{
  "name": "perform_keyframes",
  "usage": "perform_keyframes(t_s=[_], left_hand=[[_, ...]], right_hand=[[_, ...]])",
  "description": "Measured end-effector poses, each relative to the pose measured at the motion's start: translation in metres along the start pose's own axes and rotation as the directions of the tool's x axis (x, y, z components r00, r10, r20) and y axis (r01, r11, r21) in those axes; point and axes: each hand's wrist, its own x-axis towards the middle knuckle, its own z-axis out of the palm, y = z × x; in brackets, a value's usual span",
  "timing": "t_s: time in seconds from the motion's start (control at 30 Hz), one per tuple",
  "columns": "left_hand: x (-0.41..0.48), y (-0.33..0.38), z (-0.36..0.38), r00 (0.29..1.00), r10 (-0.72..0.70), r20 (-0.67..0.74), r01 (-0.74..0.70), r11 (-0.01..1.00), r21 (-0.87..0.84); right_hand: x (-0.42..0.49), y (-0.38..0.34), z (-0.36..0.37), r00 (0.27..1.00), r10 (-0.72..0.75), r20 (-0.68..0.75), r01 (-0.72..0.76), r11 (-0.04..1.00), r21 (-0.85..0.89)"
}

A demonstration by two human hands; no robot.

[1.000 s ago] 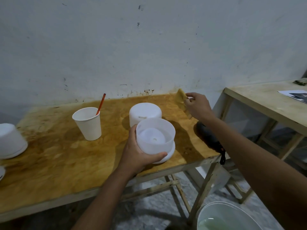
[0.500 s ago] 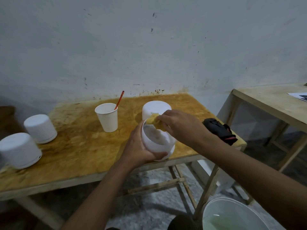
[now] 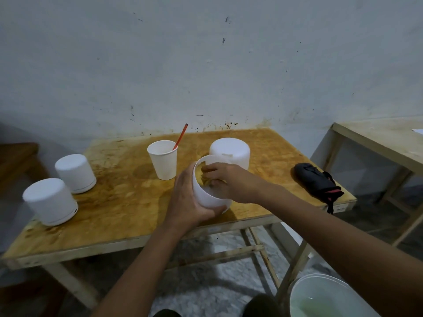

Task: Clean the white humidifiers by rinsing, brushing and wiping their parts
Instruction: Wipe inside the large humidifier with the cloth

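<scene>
One tank (image 3: 207,197) is being gripped by the left hand (image 3: 185,207), one sponge (image 3: 202,173) being pinched inside it by the right hand (image 3: 231,179); three humidifiers (image 3: 230,154) (image 3: 75,173) (image 3: 50,201) nearby.

Shot from head height through one wide-angle lens, looking forward and down across the bench (image 3: 109,209) toward the wall (image 3: 206,65) behind. Close in: left hand (image 3: 183,202) and right hand (image 3: 233,181) near centre frame, forearms entering from the bottom edge. Floor (image 3: 206,282) and bucket (image 3: 325,287) rim caught lower right. Second table (image 3: 377,143) clipped at far right.
</scene>
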Motion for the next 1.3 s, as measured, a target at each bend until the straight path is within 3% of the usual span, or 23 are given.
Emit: perform_keyframes(t_s=[0.23, 0.37, 0.47, 0.53, 0.77, 0.9, 1.03, 1.17, 1.3], left_hand=[[-0.01, -0.01, 0.002, 0.999, -0.022, -0.039, 0.015, 0.986, -0.169], [-0.01, -0.011, 0.003, 0.998, -0.033, -0.052, 0.025, 0.989, -0.145], [-0.007, -0.011, 0.005, 0.998, -0.017, -0.055, 0.01, 0.992, -0.123], [-0.006, -0.011, 0.005, 0.998, -0.015, -0.055, 0.009, 0.993, -0.118], [-0.006, -0.014, 0.007, 0.997, -0.028, -0.072, 0.017, 0.989, -0.15], [-0.005, -0.015, 0.008, 0.997, -0.03, -0.066, 0.02, 0.989, -0.145], [-0.007, -0.013, 0.007, 0.995, -0.005, -0.101, -0.009, 0.991, -0.135], [-0.008, -0.012, 0.007, 0.993, 0.011, -0.114, -0.023, 0.995, -0.099], [-0.006, -0.013, 0.01, 0.992, -0.035, -0.12, 0.025, 0.996, -0.089]], right_hand=[[-0.004, -0.009, -0.006, 0.976, -0.161, 0.15, 0.159, 0.987, 0.025], [0.003, -0.012, -0.007, 0.973, -0.086, 0.215, 0.132, 0.968, -0.213], [0.009, -0.017, -0.003, 0.989, -0.006, 0.146, 0.068, 0.903, -0.424], [0.009, -0.019, -0.003, 0.997, 0.002, 0.079, 0.036, 0.88, -0.473], [0.005, -0.021, -0.018, 0.978, 0.1, 0.184, 0.01, 0.856, -0.517], [-0.005, -0.017, -0.022, 0.964, 0.078, 0.252, 0.015, 0.938, -0.346], [-0.01, -0.015, -0.017, 0.977, 0.044, 0.208, 0.033, 0.936, -0.35], [-0.01, -0.016, -0.006, 0.992, 0.038, 0.123, 0.024, 0.886, -0.463], [-0.005, -0.027, -0.006, 0.993, 0.073, 0.094, -0.018, 0.871, -0.49]])
